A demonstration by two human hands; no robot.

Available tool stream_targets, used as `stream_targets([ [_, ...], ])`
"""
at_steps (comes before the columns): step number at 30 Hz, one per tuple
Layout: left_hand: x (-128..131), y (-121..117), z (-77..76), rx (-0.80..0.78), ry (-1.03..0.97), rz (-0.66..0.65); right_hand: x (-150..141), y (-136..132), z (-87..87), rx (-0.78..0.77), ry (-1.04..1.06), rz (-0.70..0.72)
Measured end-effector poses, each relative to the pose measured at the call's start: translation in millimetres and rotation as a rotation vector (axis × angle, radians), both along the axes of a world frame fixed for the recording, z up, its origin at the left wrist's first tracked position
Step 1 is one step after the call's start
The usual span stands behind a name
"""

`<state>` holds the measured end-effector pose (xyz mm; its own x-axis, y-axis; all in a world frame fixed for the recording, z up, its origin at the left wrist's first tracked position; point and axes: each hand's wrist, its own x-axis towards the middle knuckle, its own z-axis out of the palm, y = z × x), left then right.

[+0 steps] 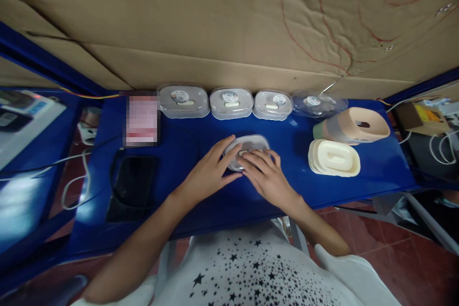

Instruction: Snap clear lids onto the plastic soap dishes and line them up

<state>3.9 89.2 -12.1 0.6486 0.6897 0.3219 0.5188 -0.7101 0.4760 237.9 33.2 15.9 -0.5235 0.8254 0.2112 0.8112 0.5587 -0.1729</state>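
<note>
A small clear plastic container with a lid [251,144] lies on the blue table [201,129] straight in front of me. My left hand [211,172] rests against its left side, fingers stretched along the edge. My right hand [267,174] lies flat over its front and right part, fingers spread and pressing on the lid. Neither hand lifts it off the table.
Three closed clear containers [231,103] stand in a row at the table's back edge, with loose clear lids [319,103] to their right. Stacked cream lids [334,158] and stacked coloured boxes on their side [353,125] sit at the right. A black phone [134,186] lies at the left. A cardboard wall [215,24] stands behind.
</note>
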Motion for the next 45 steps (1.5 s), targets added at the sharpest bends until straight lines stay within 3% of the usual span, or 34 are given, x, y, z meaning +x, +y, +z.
stream_targets([
  [8, 0.1, -0.9, 1.7, -0.197, -0.072, 0.061, 33.4, 15.2, 4.7, -0.183, -0.015, 0.154],
  [14, -0.9, 1.1, -3.3, -0.263, -0.061, 0.065, 41.4, 25.0, 0.3, -0.171, 0.017, 0.238],
  [21, 0.4, -1.0, -5.8, -0.202, -0.034, 0.067, 54.8, 21.4, -14.3, -0.115, 0.114, 0.103],
  [28, 3.1, -2.6, -3.9, -0.191, -0.037, 0.079, 64.5, 29.1, -21.8, -0.160, 0.129, 0.084],
  [35, 0.0, -0.9, -1.1, -0.165, 0.073, 0.129, 57.1, 26.9, -28.0, -0.067, 0.059, 0.015],
  [40, -22.8, -25.9, 0.8, -0.017, 0.278, 0.374, 45.9, 27.1, -19.4, 0.016, 0.016, -0.069],
  [45, -53.1, -69.4, 6.6, 0.043, 0.292, 0.494, 12.3, 43.5, -8.2, -0.008, -0.034, -0.028],
])
